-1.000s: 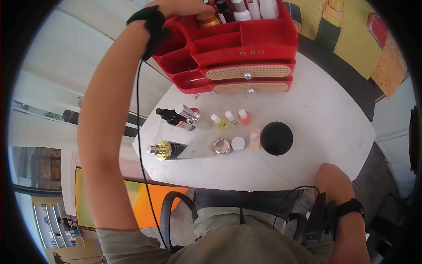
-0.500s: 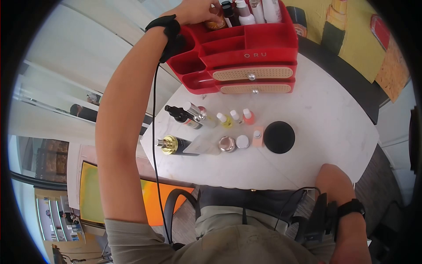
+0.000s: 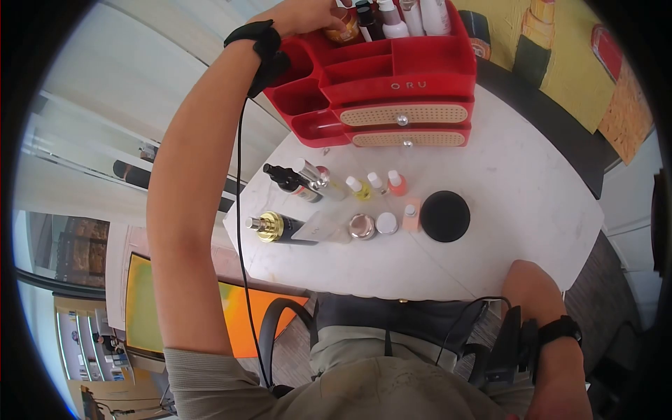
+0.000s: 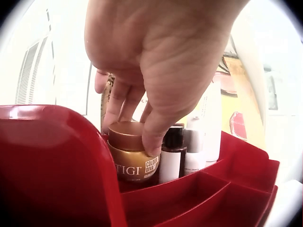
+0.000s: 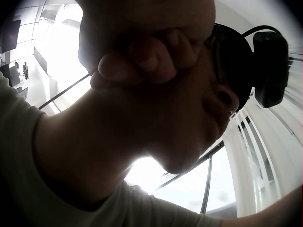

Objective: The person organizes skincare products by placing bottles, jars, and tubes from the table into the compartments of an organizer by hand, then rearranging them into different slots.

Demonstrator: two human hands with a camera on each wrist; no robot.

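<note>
Fingers of the left hand (image 4: 161, 56) grip a round gold jar (image 4: 129, 161) from above, beside a black-capped bottle (image 4: 172, 163); the curled right hand (image 5: 147, 52) lies farther away.

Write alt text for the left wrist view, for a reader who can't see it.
A person's left hand grips a gold TIGI jar from above, its copper-coloured lid on, in a red organizer. Beside the jar stands a black-capped bottle with a white label.

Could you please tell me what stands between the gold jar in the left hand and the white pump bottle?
A dark bottle with a black cap stands between the gold jar and the white pump bottle, in the head view.
</note>
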